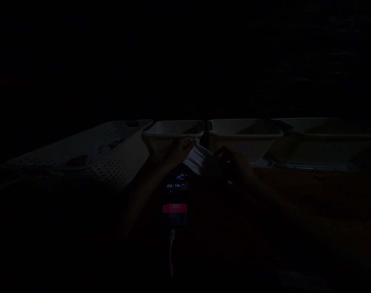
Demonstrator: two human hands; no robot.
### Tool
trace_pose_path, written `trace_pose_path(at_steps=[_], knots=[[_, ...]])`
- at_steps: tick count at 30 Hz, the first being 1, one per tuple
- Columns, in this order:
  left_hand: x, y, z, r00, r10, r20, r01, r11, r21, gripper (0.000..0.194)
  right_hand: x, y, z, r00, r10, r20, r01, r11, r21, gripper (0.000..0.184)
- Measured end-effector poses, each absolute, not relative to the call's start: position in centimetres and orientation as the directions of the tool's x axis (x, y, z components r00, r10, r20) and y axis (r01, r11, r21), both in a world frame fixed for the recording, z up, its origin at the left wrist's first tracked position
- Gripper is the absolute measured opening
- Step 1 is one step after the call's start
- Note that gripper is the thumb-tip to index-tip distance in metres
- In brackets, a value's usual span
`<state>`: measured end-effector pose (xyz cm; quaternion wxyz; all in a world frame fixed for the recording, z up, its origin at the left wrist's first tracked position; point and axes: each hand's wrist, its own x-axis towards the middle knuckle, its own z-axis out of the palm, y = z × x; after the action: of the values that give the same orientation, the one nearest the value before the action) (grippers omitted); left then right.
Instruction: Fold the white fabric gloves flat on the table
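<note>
The scene is very dark. My left hand (179, 152) and my right hand (231, 165) are close together above a dark wooden table (310, 203). Between them they hold a small white piece of cloth (196, 159). Fingers of both hands are closed on it, the left at its upper end, the right at its lower right end. The cloth hangs just in front of the middle white bins.
A white perforated basket (112, 162) with some items inside stands at the left. Three white bins (173, 134) (243, 136) (325, 138) line the back. A phone (176, 191) showing a timer lies on the table below my hands.
</note>
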<state>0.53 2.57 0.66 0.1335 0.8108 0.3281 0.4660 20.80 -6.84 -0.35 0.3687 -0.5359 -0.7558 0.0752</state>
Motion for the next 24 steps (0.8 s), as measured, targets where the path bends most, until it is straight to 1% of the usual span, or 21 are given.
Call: trace_pose_path(at_steps=[6,9,12,17,22,24], knots=[[0.6,2.6,0.6,0.366,0.657,0.659,0.4,-0.75,0.526,0.029,20.6,-6.9,-0.3,-0.156,0.878,0.453,0.778,0.392,-0.491,0.033],[0.5,2.7,0.5,0.367,0.662,0.653,0.436,-0.743,0.508,0.029,20.5,-7.0,-0.2,-0.158,0.881,0.446,0.786,0.386,-0.484,0.034],[0.5,2.7,0.5,0.374,0.655,0.657,0.442,-0.748,0.495,0.029,20.5,-7.1,-0.2,-0.166,0.874,0.457,0.783,0.398,-0.478,0.032],[0.6,2.7,0.5,0.35,0.665,0.659,0.413,-0.741,0.529,0.027,20.6,-6.9,-0.5,-0.173,0.857,0.486,0.783,0.419,-0.46,0.029],[0.5,2.8,0.5,0.364,0.651,0.666,0.441,-0.75,0.492,0.028,20.8,-6.5,-1.1,-0.15,0.872,0.466,0.791,0.389,-0.473,0.028],[0.5,2.7,0.5,0.358,0.653,0.667,0.441,-0.748,0.496,0.028,20.8,-6.5,-1.2,-0.153,0.881,0.449,0.79,0.382,-0.48,0.026]])
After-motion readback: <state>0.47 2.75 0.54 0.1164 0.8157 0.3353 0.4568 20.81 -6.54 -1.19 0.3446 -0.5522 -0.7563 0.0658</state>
